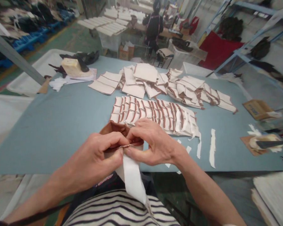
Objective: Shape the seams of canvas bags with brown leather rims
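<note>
Both hands pinch the edge of a brown and off-white sewn piece (112, 127) at the front of the table. My left hand (106, 150) is closed on its left part, thumb below and fingers over the edge. Close beside it, my right hand (149, 142) is closed on the same edge. A white strip (132, 175) hangs from the pinched spot toward the striped shirt. Just beyond the hands lies a row of overlapping off-white pieces with brown edging (153, 113). The fingers partly cover the held piece.
More off-white pieces (145, 73) lie heaped farther back. A loose white strip (212, 147) and a yellowish block on a board (265, 141) are at right; another yellowish block (73, 67) is at far left. A person (153, 26) is in the background.
</note>
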Motion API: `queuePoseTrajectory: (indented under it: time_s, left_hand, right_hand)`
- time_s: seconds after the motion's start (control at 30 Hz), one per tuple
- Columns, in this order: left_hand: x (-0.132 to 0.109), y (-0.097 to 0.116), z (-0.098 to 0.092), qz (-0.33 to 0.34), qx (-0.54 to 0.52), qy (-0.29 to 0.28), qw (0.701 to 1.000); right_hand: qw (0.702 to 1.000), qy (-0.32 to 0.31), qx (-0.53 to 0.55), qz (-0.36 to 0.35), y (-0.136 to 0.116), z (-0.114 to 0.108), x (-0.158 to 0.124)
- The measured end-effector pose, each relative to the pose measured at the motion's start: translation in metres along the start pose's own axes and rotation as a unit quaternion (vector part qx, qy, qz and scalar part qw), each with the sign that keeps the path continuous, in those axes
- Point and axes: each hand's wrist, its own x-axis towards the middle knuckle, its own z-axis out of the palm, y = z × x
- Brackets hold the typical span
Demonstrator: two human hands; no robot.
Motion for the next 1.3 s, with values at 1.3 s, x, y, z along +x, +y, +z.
queuePoseTrajectory:
  time_s: [1.3]
  left_hand:
    - [-0.004, -0.038, -0.008, 0.094, -0.031, -0.062, 0.993]
  right_hand:
    - [0.981, 0.092, 0.095, 0.145, -0.032, 0.022, -0.012]
